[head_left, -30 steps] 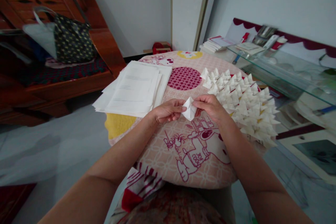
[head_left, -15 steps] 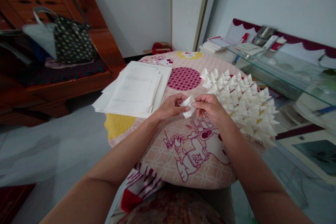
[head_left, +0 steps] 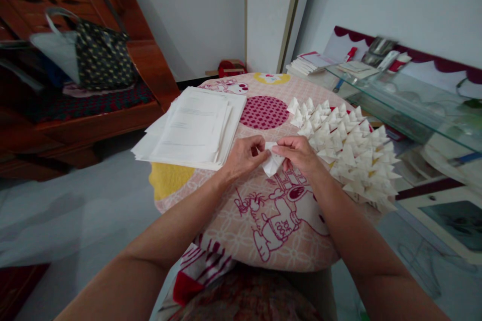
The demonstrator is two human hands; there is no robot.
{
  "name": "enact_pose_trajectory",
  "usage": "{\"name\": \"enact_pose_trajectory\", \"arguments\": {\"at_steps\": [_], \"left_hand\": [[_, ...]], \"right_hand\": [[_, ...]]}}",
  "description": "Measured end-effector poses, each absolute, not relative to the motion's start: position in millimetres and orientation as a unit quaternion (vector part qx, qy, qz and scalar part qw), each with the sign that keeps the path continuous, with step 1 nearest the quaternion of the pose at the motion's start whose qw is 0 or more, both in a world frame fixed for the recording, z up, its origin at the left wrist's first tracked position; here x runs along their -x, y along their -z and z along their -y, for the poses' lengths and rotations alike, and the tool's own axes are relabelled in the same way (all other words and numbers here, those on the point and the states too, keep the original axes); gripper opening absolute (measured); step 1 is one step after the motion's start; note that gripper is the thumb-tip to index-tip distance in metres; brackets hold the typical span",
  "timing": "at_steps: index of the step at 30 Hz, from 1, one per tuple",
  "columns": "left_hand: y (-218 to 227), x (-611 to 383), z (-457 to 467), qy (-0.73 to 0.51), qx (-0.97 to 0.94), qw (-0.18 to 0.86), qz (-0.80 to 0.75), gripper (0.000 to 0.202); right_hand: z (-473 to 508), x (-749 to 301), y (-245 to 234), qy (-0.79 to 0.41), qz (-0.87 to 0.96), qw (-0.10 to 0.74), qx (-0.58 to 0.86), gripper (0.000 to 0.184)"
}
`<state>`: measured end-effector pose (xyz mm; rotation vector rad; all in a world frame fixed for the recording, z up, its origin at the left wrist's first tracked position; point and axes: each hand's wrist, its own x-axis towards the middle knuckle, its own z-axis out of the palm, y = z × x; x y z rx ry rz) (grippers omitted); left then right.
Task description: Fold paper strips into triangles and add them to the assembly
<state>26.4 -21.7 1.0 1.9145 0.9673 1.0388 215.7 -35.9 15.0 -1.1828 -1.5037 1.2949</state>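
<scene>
Between my hands is a small piece of folded white paper (head_left: 272,162), its lower end tapering to a point. My left hand (head_left: 245,156) pinches its left side with thumb and fingers. On the right side, my right hand (head_left: 298,154) grips its upper edge between thumb and forefinger. Both hands are just above the pink patterned tablecloth (head_left: 241,230). To the right stand rows of pointed folded paper pieces (head_left: 342,145), packed close together. A stack of white paper sheets (head_left: 192,128), the top one faintly printed, lies to the left of my hands.
Right of the table is a glass shelf (head_left: 414,105) with papers and small containers. A wooden bench (head_left: 146,70) at the left holds a dark patterned bag (head_left: 101,55). A white column (head_left: 269,15) rises behind the table.
The folded paper has turned between my fingers; its point now faces down and a flatter face shows. My fingers have shifted slightly around it. The stack and the rows are unchanged.
</scene>
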Motion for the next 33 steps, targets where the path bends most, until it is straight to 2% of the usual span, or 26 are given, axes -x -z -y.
{"name": "enact_pose_trajectory", "arguments": {"at_steps": [9, 11, 17, 27, 33], "left_hand": [[-4, -28, 27, -0.402, -0.77, 0.313, -0.385, 0.02], [-4, -28, 27, -0.403, -0.764, 0.336, -0.376, 0.019], [0, -24, 19, -0.406, -0.691, 0.49, -0.342, 0.023], [12, -22, 10, -0.382, -0.728, 0.471, -0.32, 0.026], [5, -21, 13, -0.387, -0.727, 0.474, -0.313, 0.023]], "right_hand": [[35, -214, -9, -0.463, 0.614, 0.412, 0.489, 0.021], [34, -215, -7, -0.457, 0.615, 0.414, 0.492, 0.021], [33, -217, -2, -0.444, 0.617, 0.421, 0.495, 0.02], [36, -211, -14, -0.423, 0.642, 0.403, 0.496, 0.012], [35, -214, -14, -0.393, 0.671, 0.413, 0.474, 0.023]]}}
